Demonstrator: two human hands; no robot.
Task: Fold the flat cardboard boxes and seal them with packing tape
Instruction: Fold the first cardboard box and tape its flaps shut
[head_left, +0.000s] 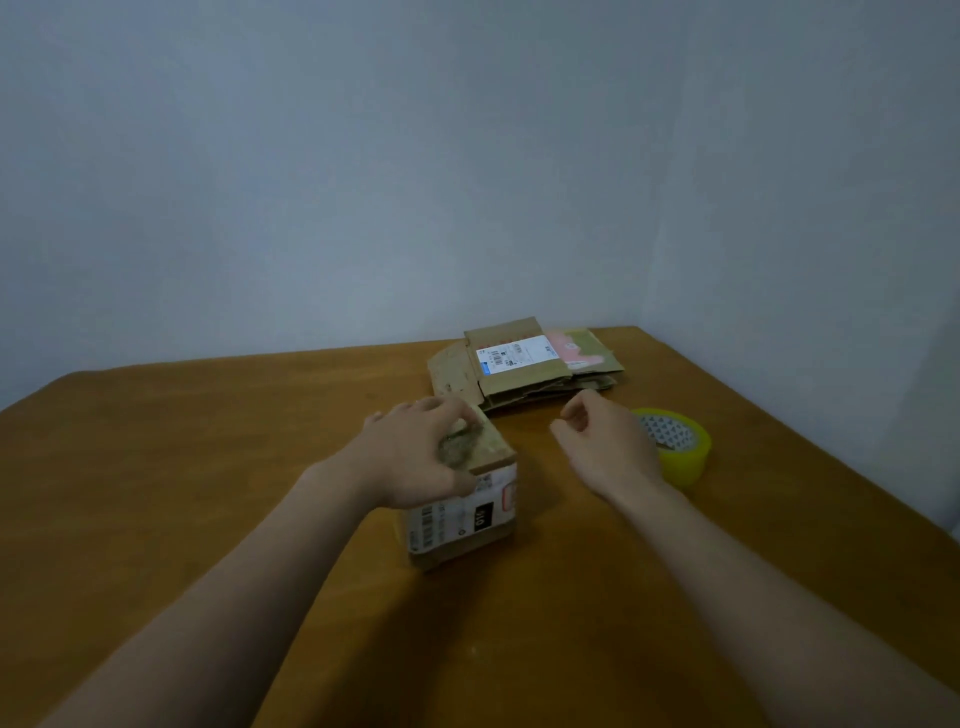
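Two bare forearms reach in from the near edge over the brown wooden worktop (208, 467); between them, a little left of centre, stands the folded box (467, 514), a small cardboard carton resting on the worktop with a white shipping label and barcodes on its near face. The left hand (421, 457) grips the box from above; its fingers curl over the worn top flap and its thumb presses against the near face by the label. The right hand (605, 447) is apart from the box, to its right and slightly farther back; its fingers are loosely curled and nothing shows in them. Just behind and to the right of that hand lies the tape roll (685, 457), yellow-tinted, flat on the worktop, partly hidden by the hand. Farther back, near the far edge, the flat boxes (524, 364) lie in an untidy stack; the top one carries a white label, and a pink-printed piece shows at the stack's right side. Behind the worktop rises a plain pale wall (363, 156).
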